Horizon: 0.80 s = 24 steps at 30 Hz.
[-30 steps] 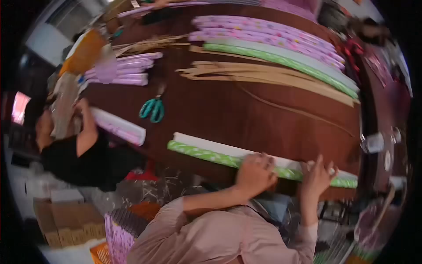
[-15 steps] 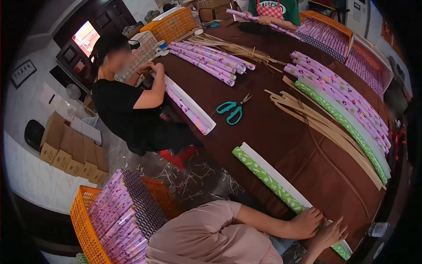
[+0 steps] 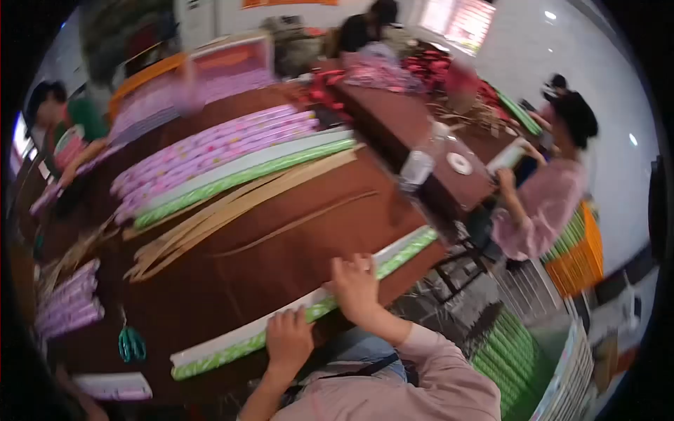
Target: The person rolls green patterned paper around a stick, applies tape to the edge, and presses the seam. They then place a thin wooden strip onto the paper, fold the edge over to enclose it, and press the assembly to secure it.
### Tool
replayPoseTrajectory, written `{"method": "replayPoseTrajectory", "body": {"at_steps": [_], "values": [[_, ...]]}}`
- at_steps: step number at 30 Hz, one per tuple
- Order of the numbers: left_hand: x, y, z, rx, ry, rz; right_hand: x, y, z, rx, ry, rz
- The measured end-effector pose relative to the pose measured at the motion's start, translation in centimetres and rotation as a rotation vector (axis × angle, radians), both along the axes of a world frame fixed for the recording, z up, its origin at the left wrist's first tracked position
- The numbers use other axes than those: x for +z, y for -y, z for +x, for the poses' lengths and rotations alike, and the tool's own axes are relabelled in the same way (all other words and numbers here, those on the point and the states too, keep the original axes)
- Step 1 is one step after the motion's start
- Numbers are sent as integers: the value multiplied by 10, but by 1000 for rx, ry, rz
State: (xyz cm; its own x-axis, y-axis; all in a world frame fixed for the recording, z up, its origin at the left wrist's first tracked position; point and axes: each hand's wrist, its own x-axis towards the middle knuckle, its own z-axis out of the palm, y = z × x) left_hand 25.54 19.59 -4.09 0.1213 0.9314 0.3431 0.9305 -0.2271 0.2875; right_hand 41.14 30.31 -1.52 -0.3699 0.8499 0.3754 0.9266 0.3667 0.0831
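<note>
A long green-and-white patterned roll (image 3: 232, 354) with a white strip along it lies near the front edge of the brown table (image 3: 281, 259). My left hand (image 3: 289, 340) rests on its middle part, fingers curled over it. Further right, my right hand (image 3: 356, 288) bends over the same roll, fingers on its white strip. Teal scissors (image 3: 131, 344) lie at the left. Beyond the roll are tan strips (image 3: 210, 217), another green roll (image 3: 246, 183) and several purple patterned rolls (image 3: 217, 144).
A person in green (image 3: 84, 123) works at the far left, another in pink (image 3: 547, 203) at the right, a third (image 3: 368, 31) at the back. A clear container (image 3: 417, 170) stands beyond the table edge. Green rolls fill a crate (image 3: 509, 358) at lower right.
The view has swung right, bringing in the second table and more people. My hands now lie wider apart along the roll, nearer its middle.
</note>
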Motion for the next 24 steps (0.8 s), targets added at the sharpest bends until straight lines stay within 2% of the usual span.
{"method": "replayPoseTrajectory", "body": {"at_steps": [2,4,14,24], "values": [[-8,-2,-2,-8,3,61,2,2,-1,-28,-69,-87],[-16,-1,-6,-5,-5,31,-7,0,-4,-47,-63,-53],[-7,35,-28,24,-18,-72,-4,29,-27,3,-75,-38],[6,28,-8,126,-30,23,-5,31,-30,27,-18,-110]]}}
